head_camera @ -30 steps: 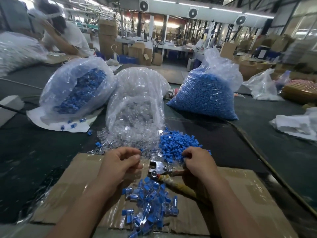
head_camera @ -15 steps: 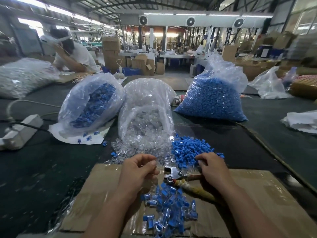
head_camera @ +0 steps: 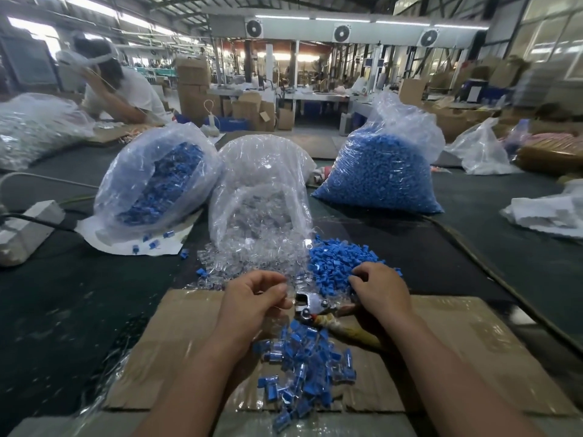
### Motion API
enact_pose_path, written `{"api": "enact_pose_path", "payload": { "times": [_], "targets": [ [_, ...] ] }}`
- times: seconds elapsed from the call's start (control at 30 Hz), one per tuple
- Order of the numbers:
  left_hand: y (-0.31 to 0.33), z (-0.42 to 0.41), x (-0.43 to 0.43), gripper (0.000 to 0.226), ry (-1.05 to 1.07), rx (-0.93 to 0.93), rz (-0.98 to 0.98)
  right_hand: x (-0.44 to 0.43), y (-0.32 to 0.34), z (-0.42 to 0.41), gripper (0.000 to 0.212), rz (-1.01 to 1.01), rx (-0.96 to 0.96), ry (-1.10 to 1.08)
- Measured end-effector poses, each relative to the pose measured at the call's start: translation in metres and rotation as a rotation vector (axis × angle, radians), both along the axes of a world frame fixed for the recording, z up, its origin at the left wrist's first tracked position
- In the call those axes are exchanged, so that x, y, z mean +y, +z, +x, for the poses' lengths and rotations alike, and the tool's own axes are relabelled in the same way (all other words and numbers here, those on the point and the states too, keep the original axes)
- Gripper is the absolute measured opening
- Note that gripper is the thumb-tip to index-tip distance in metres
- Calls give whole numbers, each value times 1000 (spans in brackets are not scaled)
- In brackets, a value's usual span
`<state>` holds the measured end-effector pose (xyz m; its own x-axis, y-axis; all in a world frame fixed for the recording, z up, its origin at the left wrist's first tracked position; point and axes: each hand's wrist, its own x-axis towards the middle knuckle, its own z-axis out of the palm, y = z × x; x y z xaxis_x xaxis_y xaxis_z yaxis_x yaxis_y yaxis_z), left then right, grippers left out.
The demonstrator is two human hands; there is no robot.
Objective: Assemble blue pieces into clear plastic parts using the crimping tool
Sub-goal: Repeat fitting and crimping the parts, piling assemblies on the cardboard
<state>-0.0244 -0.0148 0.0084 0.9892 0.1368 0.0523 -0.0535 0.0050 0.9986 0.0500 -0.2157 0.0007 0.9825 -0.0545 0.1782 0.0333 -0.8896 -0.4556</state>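
Observation:
My left hand (head_camera: 252, 302) hovers over the cardboard sheet (head_camera: 176, 335), thumb and curled fingers pinching a clear plastic part by the loose clear parts (head_camera: 220, 272). My right hand (head_camera: 380, 293) has its fingers curled down into the loose blue pieces (head_camera: 334, 263), pinching there. Between my hands lies the crimping tool (head_camera: 307, 305), metal jaws to the left. Its taped handles (head_camera: 344, 329) run under my right wrist. Assembled blue-and-clear parts (head_camera: 303, 373) are heaped on the cardboard below the tool.
Behind the piles stand three bags: assembled parts (head_camera: 157, 184) on the left, clear parts (head_camera: 262, 197) in the middle, blue pieces (head_camera: 378, 175) on the right. A power strip (head_camera: 25, 228) lies far left. A person (head_camera: 120, 89) leans on the table at back left.
The view has tilted and drawn back a little. Both hands hold nearly the same pose beside the tool and the piles.

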Motion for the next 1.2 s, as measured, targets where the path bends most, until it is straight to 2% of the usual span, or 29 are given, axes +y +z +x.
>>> {"api": "enact_pose_path", "payload": {
  "times": [0.13,0.27,0.43,0.5,0.6,0.7,0.97,1.1,1.2],
  "targets": [
    [1,-1,0,15,-22,-9,-6,-1,-3,-3,15,75,-29,-12],
    [-1,0,0,16,-27,-18,-3,-2,-6,-5,10,238,-112,-57],
    [-3,0,1,16,-46,-27,2,-4,-8,-5,10,263,-156,-60],
    [-3,0,1,16,-52,-25,-3,-3,-7,-4,22,242,-126,-31],
    [-3,0,0,16,-54,-27,1,2,-7,1,42,101,40,51],
    [-3,0,0,16,-58,-29,3,5,-7,4,34,36,96,38],
    [-1,-2,0,14,-76,-28,35,6,-3,2,22,-61,-1,2],
    [0,-2,-2,15,-76,-29,35,3,0,-5,17,40,-99,-26],
    [1,-3,-3,14,-93,-29,30,6,10,-18,14,332,-238,-28]
  ]
}}
